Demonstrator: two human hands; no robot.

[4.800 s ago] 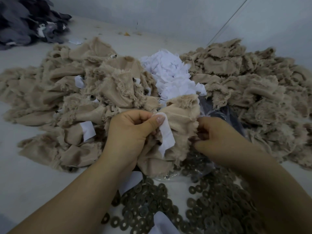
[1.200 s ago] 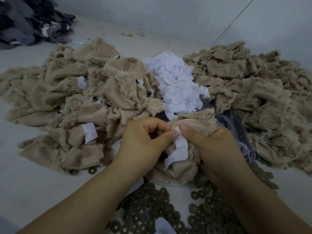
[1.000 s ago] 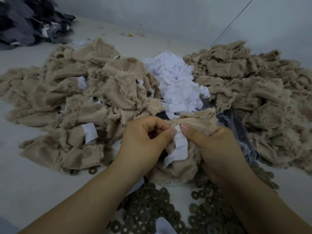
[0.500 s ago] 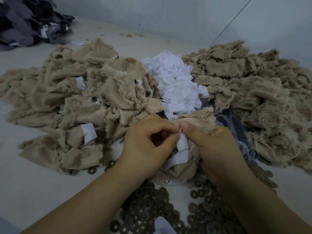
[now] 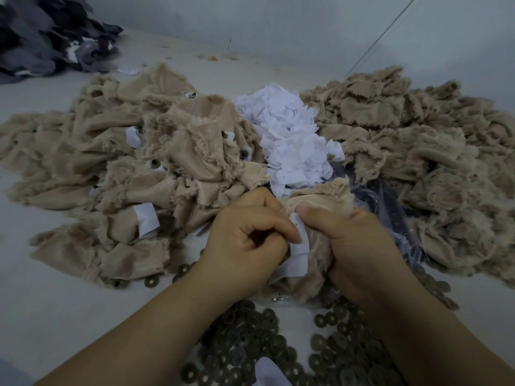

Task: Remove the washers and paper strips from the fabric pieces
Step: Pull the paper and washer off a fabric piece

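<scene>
A frayed beige fabric piece is bunched between both hands at the centre. My left hand is curled, its thumb pinching a white paper strip that hangs from the fabric. My right hand grips the fabric, its thumb pressed at the strip's top. Loose dark washers lie spread on the surface below my wrists. A heap of white paper strips sits behind the hands.
A beige fabric heap with strips attached spreads to the left; another beige heap lies to the right. A clear plastic bag of dark washers sits behind my right hand. Grey fabric is piled far left. A wall stands close behind.
My left hand has shifted right and closed over the strip, now covering more of it. The right hand keeps its grip on the fabric.
</scene>
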